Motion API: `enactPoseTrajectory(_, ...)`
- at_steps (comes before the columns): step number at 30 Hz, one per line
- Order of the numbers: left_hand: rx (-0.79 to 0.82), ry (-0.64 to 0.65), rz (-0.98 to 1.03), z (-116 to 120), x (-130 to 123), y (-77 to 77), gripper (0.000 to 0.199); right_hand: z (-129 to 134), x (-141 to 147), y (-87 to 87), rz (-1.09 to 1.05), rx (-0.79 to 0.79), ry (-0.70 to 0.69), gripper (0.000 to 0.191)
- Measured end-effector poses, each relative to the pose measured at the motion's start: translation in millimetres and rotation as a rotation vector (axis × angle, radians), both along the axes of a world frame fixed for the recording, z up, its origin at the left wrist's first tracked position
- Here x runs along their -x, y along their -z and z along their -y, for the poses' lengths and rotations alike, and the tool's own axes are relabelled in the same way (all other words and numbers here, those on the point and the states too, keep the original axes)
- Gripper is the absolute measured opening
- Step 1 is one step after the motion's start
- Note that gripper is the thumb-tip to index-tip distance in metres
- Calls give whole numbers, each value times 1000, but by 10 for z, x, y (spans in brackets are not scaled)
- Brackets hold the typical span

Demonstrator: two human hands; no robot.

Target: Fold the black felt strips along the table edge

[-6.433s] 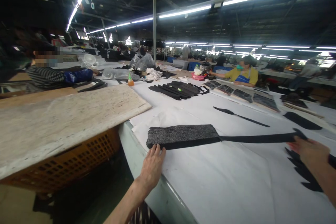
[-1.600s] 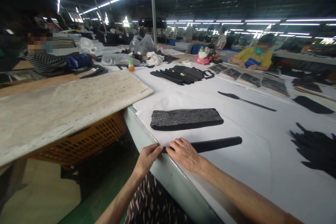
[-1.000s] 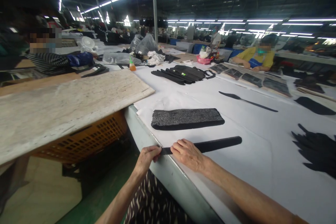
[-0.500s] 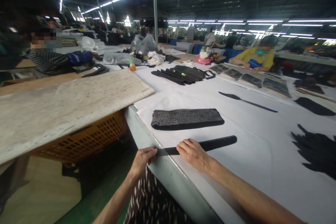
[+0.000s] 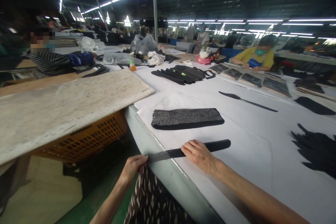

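A long black fabric strip (image 5: pixel 218 145) runs across the near edge of the white-covered table. My left hand (image 5: pixel 133 168) pinches its left end just beyond the edge, over my lap. With curled fingers, my right hand (image 5: pixel 198 155) grips the strip's middle against the tabletop; the part under the fingers is hidden. The rounded right end lies flat past that hand. Just behind the strip sits a neat stack of dark grey strips (image 5: pixel 187 117) with a black front side.
A pale board (image 5: pixel 68 101) lies to the left above an orange crate (image 5: pixel 89 140). Black pieces (image 5: pixel 181 74) lie farther back, and a thin dark strip (image 5: pixel 249 102) lies right. Black pieces (image 5: pixel 316 147) fan out at far right. A glue bottle (image 5: pixel 132 65) stands behind; co-workers sit beyond.
My left hand has moved left and slightly down, drawing the strip farther over the table edge. The strip's right end has shifted left; my right hand has moved slightly right.
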State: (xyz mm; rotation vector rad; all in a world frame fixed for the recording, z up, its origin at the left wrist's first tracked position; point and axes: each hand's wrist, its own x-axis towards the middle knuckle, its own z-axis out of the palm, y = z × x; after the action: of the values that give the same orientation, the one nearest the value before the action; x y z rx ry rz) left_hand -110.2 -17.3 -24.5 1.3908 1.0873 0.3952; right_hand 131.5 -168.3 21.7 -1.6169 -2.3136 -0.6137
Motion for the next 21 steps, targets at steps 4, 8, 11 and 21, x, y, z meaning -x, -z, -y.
enactPoseTrajectory(4,-6,-2,-13,23,72,-5,39,63,-43,-1,0,-17,-1,22)
enactPoseTrajectory(8,-1,-21,-41,16,141,27,39,138,-109,-20,-1,7,10,25)
enactPoseTrajectory(11,15,-28,-45,-3,204,89,40,215,-159,-25,6,26,20,27)
enactPoseTrajectory(21,29,-96,-124,-53,392,364,39,296,-156,-3,14,19,22,28)
